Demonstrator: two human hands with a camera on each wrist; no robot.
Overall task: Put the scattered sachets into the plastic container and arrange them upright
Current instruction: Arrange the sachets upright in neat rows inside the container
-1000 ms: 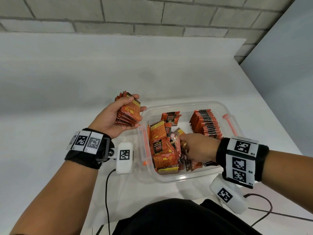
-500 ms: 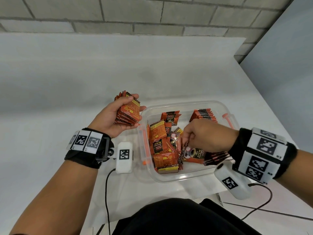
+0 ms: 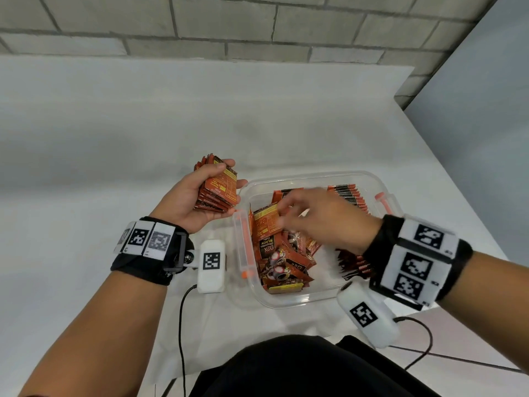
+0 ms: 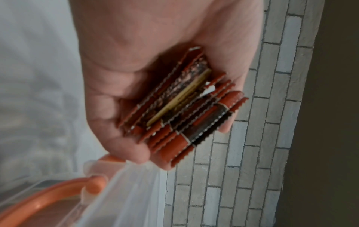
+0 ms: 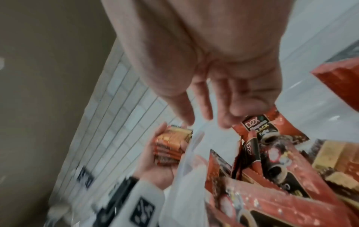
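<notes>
Gripping a stack of sachets (image 3: 218, 187), the fingers and thumb of the left hand (image 3: 187, 199) are curled around it, just outside the left end of the plastic container (image 3: 369, 179); in the left wrist view the zigzag edges of this stack (image 4: 184, 106) lie packed together in the palm, too many and too close for me to count. The right hand (image 3: 326, 217) is above the middle of the container, and in the right wrist view its fingers (image 5: 202, 99) point down, a little apart and nearly straight, while the thumb side touches the top of one sachet (image 5: 258, 124) printed D2X; I cannot tell if it is pinched, because the hand is blurred in the head view. Inside the container one loose heap of sachets (image 3: 282, 253) lies in all directions at the left part, and one row of upright sachets (image 3: 347, 196) stands at the right part, partly hidden behind the right hand and wrist. The container has two orange handles, one at the left end (image 3: 246, 245) and one at the right end (image 3: 383, 200). It stands on a white table (image 3: 143, 124), near the front edge, with a grey block wall (image 3: 229, 24) behind. Each wrist carries one black band with square markers and one white box with a cable.
</notes>
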